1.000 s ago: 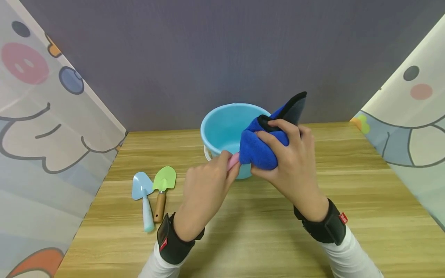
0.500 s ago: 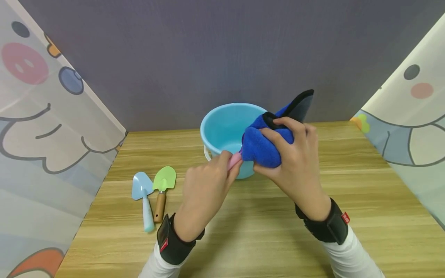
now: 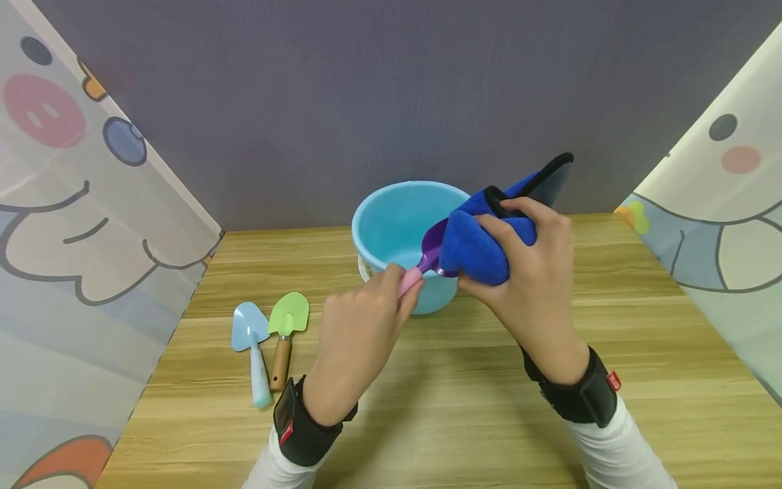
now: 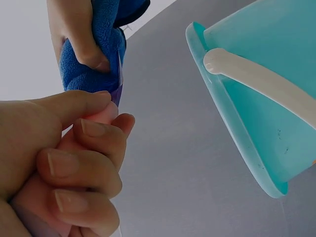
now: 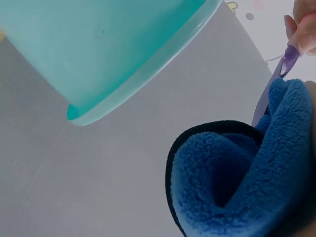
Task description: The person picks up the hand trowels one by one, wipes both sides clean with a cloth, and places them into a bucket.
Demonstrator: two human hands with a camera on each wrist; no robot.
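I see left hand (image 3: 360,333) gripping purple trowel (image 3: 425,262) by pink handle (image 3: 409,281), right hand (image 3: 534,278) clutching blue cloth (image 3: 476,250) against blade (image 3: 432,238).

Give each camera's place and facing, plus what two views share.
Head: worn on the head, facing forward and down at the cloth, scoop and bucket; shows left hand, right hand and sleeves.
Left wrist: on that wrist, facing cloth and bucket; shows both hands.
Right wrist: on that wrist, facing cloth and bucket; shows part of each hand.
Both wrist views share the cloth, scoop and bucket.
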